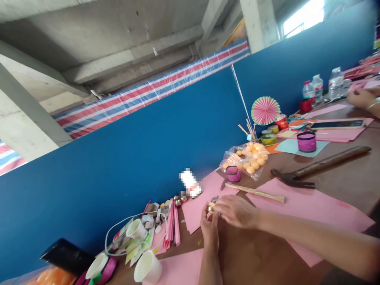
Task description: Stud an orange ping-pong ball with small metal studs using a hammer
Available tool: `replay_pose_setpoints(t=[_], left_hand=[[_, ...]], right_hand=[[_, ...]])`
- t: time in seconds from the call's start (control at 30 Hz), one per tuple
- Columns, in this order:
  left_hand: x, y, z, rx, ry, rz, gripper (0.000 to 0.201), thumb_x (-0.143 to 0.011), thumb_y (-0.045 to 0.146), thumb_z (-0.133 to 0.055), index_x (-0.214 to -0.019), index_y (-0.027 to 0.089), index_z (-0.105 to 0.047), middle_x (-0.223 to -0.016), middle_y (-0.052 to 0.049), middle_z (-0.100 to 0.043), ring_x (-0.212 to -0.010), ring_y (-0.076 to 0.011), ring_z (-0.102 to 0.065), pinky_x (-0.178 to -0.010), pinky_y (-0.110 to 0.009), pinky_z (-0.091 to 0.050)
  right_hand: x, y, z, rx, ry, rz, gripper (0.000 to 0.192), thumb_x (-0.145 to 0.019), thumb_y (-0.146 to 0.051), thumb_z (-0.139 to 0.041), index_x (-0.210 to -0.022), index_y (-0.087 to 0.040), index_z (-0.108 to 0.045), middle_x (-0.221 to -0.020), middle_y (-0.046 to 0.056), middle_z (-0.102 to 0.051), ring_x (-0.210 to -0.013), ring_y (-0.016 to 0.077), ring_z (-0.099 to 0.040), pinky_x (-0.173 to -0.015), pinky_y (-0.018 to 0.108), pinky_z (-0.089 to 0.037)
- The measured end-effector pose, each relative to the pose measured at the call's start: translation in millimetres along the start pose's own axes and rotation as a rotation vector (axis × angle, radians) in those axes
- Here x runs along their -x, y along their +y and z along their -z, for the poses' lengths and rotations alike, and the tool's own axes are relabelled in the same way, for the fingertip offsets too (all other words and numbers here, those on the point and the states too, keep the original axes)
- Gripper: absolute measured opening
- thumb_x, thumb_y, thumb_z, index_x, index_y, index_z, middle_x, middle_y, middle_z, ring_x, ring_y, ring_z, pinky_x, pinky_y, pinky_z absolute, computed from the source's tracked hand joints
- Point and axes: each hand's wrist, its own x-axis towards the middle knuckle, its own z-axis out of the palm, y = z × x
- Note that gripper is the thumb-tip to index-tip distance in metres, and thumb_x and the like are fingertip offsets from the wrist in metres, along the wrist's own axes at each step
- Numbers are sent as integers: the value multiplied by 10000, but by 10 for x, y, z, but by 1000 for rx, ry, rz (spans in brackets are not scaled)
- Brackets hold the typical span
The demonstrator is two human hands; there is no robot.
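My left hand (209, 225) is closed around a small shiny ball with a yellow part (211, 208), its thumb and fingers pinching it from both sides. My right hand (236, 210) comes in from the right, fingers bent together at the ball's edge; what lies between them is hidden. Just behind the fingertips is a small cluster of silvery pieces (215, 199). Pink paper sheets (192, 219) lie on the brown table around my hands. A small hammer with a pale wooden handle (258, 192) rests beyond my right hand.
A claw hammer (329, 164) lies to the right. Further back are a bag of orange balls (252, 158), magenta rings (306, 141) and water bottles (336, 84). Paper cups (147, 268), a white cable (108, 233) and shiny metal balls (177, 201) stand left. Another person's hand (362, 97) is far right.
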Motion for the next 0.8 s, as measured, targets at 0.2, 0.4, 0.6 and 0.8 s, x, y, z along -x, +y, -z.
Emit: replay_pose_setpoints(t=[0.2, 0.4, 0.6, 0.8], left_hand=[[-18, -46, 4, -25, 16, -21, 559, -693, 327, -668, -1195, 167, -481, -1117, -105, -562, -870, -158, -602, -791, -282, -496], [15, -15, -16, 27, 25, -9, 577, -685, 351, -674, -1182, 178, -436, -1124, -120, -537, -865, -176, -615, -793, -322, -503], [11, -11, -51, 52, 48, -12, 445, -662, 346, -692, -1022, 158, -508, -1027, -89, -563, -814, -156, -614, -764, -314, -508], [6, -66, -8, 66, 26, -24, 435, -712, 328, -654, -1088, 181, -492, -1030, -74, -560, -859, -153, -604, -802, -316, -499]], right_hand=[[150, 623, -44, 353, -185, -589, 292, -817, -323, -499, -1071, -195, -568, -912, 99, -603, -863, 240, -518, -727, 336, -382], [230, 673, -151, 401, -288, -663, 268, -823, -253, -476, -1074, -217, -561, -952, 97, -579, -871, 231, -523, -671, 309, -377], [329, 812, -190, 438, -308, -692, 153, -818, -188, -473, -873, -161, -613, -875, 115, -585, -812, 239, -546, -601, 311, -364], [406, 903, -267, 473, -259, -691, 197, -823, -131, -418, -857, -161, -610, -842, 116, -587, -783, 225, -535, -595, 306, -342]])
